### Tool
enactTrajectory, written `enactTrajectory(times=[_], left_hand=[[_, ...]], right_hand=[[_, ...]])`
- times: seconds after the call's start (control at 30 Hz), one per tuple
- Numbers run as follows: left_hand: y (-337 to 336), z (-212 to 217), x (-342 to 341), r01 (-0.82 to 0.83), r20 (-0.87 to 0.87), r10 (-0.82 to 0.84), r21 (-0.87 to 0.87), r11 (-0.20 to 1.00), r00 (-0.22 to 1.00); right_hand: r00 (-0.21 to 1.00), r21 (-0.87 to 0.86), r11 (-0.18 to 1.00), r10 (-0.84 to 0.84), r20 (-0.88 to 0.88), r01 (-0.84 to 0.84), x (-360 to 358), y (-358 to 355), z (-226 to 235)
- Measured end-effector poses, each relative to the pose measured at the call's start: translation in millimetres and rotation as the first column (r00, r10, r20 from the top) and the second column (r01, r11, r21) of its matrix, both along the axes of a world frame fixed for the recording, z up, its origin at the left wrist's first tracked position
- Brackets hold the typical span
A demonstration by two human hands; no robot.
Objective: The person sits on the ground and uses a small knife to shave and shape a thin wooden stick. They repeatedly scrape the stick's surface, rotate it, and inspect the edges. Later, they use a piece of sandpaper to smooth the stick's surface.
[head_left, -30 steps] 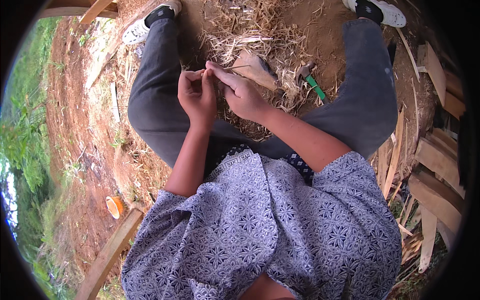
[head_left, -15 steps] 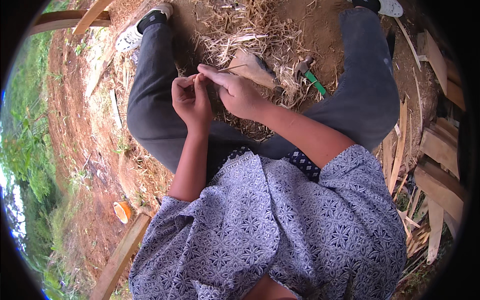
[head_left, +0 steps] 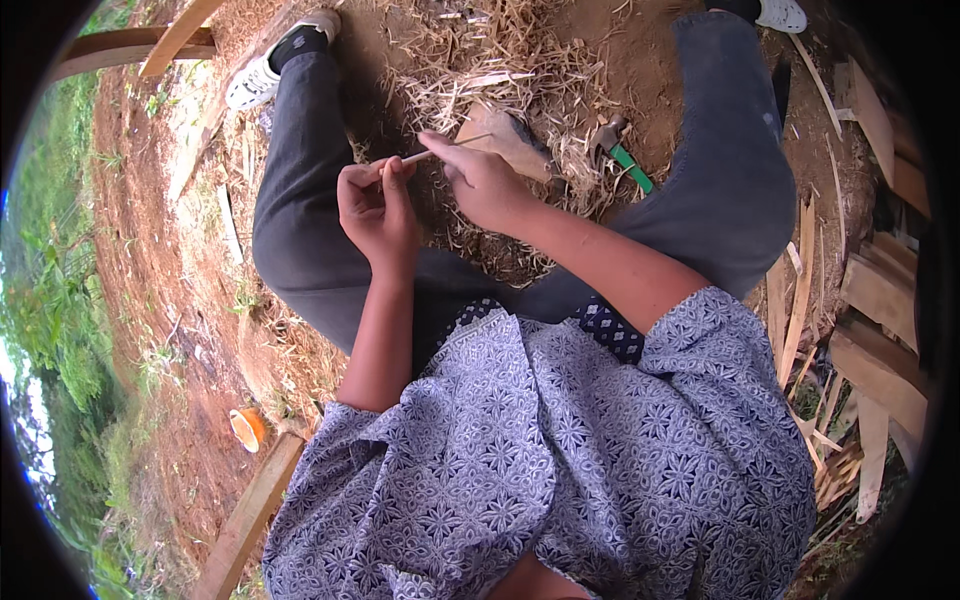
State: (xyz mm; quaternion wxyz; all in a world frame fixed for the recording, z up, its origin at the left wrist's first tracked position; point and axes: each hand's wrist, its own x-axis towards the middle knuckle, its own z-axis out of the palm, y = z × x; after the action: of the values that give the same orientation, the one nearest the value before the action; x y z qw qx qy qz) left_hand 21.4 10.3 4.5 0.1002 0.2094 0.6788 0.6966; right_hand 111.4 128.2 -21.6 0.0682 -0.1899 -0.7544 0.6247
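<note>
A thin, pale wooden stick (head_left: pixel 417 157) stretches between my two hands above the ground between my legs. My left hand (head_left: pixel 378 212) pinches its left end between thumb and fingertips. Farther along it, my right hand (head_left: pixel 483 182) is closed around the stick, with the forefinger pointing left. The stick's right tip pokes out past the right hand, over a flat tan piece (head_left: pixel 508 140) that looks like wood or stone. Whether the right hand holds anything besides the stick is hidden.
A hammer (head_left: pixel 622 155) with a green handle lies by my right leg. Wood shavings (head_left: pixel 500 60) cover the soil ahead. Boards and offcuts (head_left: pixel 875 360) are piled at the right. An orange bowl (head_left: pixel 247 429) and a wooden beam (head_left: pixel 250 515) are at the left.
My hands have drawn slightly apart, the left one shifting left and the right one right. More of the stick shows between them.
</note>
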Motion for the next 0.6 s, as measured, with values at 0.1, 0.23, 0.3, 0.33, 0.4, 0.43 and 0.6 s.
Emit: enactTrajectory(times=[0.1, 0.23, 0.3, 0.33, 0.4, 0.43, 0.6], left_hand=[[4, 4, 2, -0.031, 0.023, 0.031, -0.004, 1.0, 0.999], [-3, -1, -4, 0.034, 0.024, -0.034, -0.007, 0.999, 0.999], [1, 0, 0, 0.035, 0.004, -0.035, -0.024, 0.999, 0.999], [2, 1, 3, 0.028, 0.0, -0.028, -0.02, 0.999, 1.0], [2, 3, 4, 0.029, -0.014, -0.029, -0.023, 0.999, 0.999], [3, 4, 4, 0.037, -0.024, -0.038, -0.032, 0.999, 0.999], [1, 2, 5, 0.059, -0.111, -0.072, -0.12, 0.991, 0.991]], right_hand=[[0.964, 0.012, 0.998, -0.057, -0.258, 0.062, 12, 1, -36], [0.908, 0.293, 0.956, -0.144, 0.393, 0.025, 22, 30, -68], [0.921, 0.351, 0.934, -0.194, 0.337, 0.068, 26, 29, -68], [0.948, 0.378, 0.914, -0.239, 0.212, 0.145, 31, 25, -88], [0.955, 0.394, 0.896, -0.271, 0.116, 0.206, 33, 25, -90], [0.952, 0.391, 0.901, -0.266, 0.15, 0.19, 33, 26, -91], [0.972, 0.16, 0.96, -0.219, -0.083, 0.23, 3, -10, -16]])
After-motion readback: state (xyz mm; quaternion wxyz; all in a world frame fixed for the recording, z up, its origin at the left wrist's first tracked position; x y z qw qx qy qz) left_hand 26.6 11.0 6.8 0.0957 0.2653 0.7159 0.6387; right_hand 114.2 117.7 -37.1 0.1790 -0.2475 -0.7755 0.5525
